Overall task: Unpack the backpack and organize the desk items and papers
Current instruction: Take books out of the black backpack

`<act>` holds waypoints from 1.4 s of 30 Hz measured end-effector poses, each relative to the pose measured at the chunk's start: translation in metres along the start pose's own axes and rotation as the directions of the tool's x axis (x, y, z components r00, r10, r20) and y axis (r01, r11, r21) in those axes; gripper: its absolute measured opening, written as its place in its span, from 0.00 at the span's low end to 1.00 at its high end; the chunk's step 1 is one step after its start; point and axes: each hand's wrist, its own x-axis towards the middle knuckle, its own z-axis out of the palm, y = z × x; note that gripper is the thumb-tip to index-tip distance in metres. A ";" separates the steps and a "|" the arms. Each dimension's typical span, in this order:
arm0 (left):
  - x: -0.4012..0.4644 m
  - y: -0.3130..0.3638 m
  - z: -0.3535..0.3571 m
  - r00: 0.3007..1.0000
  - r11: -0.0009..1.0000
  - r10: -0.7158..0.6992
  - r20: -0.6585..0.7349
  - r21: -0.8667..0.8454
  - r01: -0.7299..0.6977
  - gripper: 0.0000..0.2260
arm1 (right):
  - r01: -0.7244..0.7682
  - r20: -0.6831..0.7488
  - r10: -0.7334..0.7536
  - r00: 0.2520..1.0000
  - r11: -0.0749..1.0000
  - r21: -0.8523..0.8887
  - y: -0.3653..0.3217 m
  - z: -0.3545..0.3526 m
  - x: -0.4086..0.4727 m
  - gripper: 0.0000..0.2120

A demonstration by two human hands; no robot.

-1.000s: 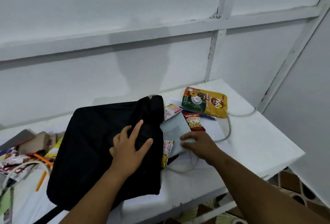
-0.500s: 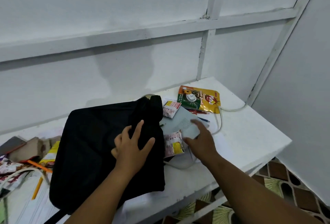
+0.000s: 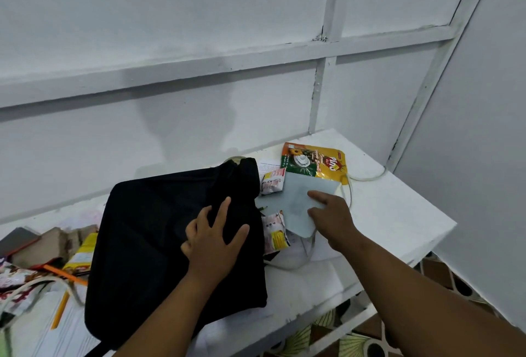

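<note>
A black backpack (image 3: pixel 159 228) lies flat on the white desk (image 3: pixel 398 214). My left hand (image 3: pixel 213 240) rests on its right part, fingers spread. Just right of the bag lies a pale grey-blue sheet of paper (image 3: pixel 296 200). My right hand (image 3: pixel 331 217) holds it at its right edge, the index finger stretched over the top and the thumb hidden beneath. The sheet partly covers a yellow-green snack pouch (image 3: pixel 316 161). Small white and red sachets (image 3: pixel 273 183) lie by the bag's opening, and another sachet (image 3: pixel 276 235) sits below the sheet.
A white cable (image 3: pixel 348 194) loops across the desk under the paper toward the back right corner. Left of the bag lie a brown box (image 3: pixel 54 240), wrappers, an orange pencil (image 3: pixel 59 311) and papers. The desk's right edge drops to a patterned floor (image 3: pixel 444 280).
My right hand has moved the grey-blue sheet away from me and to the right, onto the lower part of the yellow pouch. My left hand stays on the backpack.
</note>
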 end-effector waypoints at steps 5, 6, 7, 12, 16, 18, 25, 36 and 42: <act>-0.001 -0.001 0.000 1.000 1.000 0.009 -0.005 -0.005 -0.009 0.32 | 0.061 -0.086 -0.062 0.994 0.998 -0.020 -0.021 -0.020 -0.007 0.23; -0.001 0.000 0.001 1.000 1.000 0.008 -0.004 -0.005 -0.008 0.33 | 0.059 -0.108 -0.060 0.992 0.998 -0.006 -0.026 -0.025 -0.009 0.23; -0.002 0.000 0.003 1.000 1.000 0.004 -0.004 -0.013 -0.004 0.35 | 0.069 -0.134 -0.068 0.989 0.998 -0.002 -0.030 -0.031 -0.011 0.23; -0.006 -0.001 0.006 0.998 0.993 0.047 -0.029 -0.104 -0.049 0.35 | 0.138 -0.306 -0.131 0.943 0.990 0.002 -0.049 -0.054 -0.027 0.26; -0.003 0.001 0.004 0.999 0.998 0.035 0.040 0.059 -0.038 0.33 | 0.245 -0.403 -0.222 0.888 0.969 0.005 -0.059 -0.064 -0.035 0.28; -0.003 0.005 0.001 0.998 0.984 0.034 0.047 0.171 -0.042 0.35 | 0.301 -0.441 -0.289 0.850 0.953 -0.044 -0.064 -0.068 -0.039 0.28; 0.012 0.036 -0.015 0.992 0.920 -0.078 0.098 0.391 0.034 0.52 | 0.328 -0.344 -0.255 0.904 0.928 0.175 -0.084 -0.066 -0.031 0.25; 0.029 0.028 -0.084 0.996 0.979 0.014 0.087 -0.203 0.004 0.25 | 0.094 0.218 -0.148 0.965 0.966 0.240 -0.071 -0.042 0.031 0.24; 0.012 0.037 -0.130 0.985 0.957 -0.109 -0.130 -0.282 0.069 0.24 | -0.116 0.598 -0.062 0.799 0.960 0.255 -0.074 -0.009 0.056 0.24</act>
